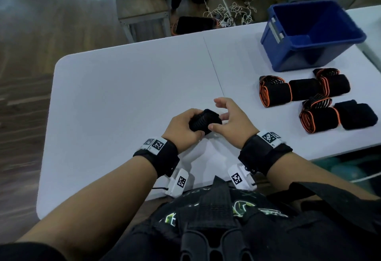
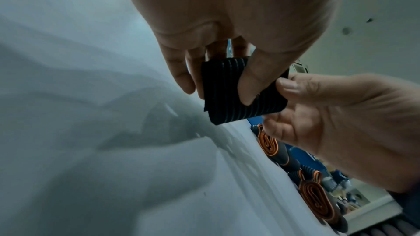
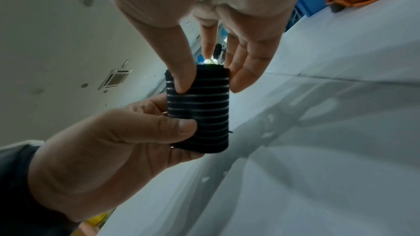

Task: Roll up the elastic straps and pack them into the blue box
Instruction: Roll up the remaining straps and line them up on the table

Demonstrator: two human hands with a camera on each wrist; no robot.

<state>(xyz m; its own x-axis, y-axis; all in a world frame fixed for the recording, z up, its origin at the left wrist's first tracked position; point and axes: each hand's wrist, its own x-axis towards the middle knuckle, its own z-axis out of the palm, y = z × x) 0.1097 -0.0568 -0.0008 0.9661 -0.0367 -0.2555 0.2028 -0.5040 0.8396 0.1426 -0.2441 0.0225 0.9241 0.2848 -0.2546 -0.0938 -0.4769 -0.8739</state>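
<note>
**One strap rolled and in hand, four bundles waiting by the blue box**

Both hands hold a rolled black elastic strap [image 1: 205, 122] just above the white table [image 1: 127, 87], near its front edge. The blue box [image 1: 311, 33] stands at the far right of the table, well apart from the hands, and what shows of its inside looks empty. Between hands and box lie the orange-edged strap bundles [image 1: 276, 91], loosely folded rather than tightly rolled.

The likeliest failure is the roll springing open. Elastic webbing wants to uncoil, and from these views I cannot tell whether the loose end is fastened. If either thumb eases off before the end is secured, the outer turns could slacken. The reach to the box is a second risk: carried in one hand across the bundles, the roll could loosen or catch on them.

The left hand [image 1: 182, 129] grips the roll from the left, thumb [image 3: 181, 128] pressed on the striped face and fingers curled behind it. The right hand [image 1: 231, 121] pinches the other end more lightly, its thumb [image 3: 181, 78] on the roll and its fingers [image 3: 245, 71] extended beside it; the index finger sticks out forward in the head view. Both wrists hover over the table, palms turned inward toward each other.
</note>
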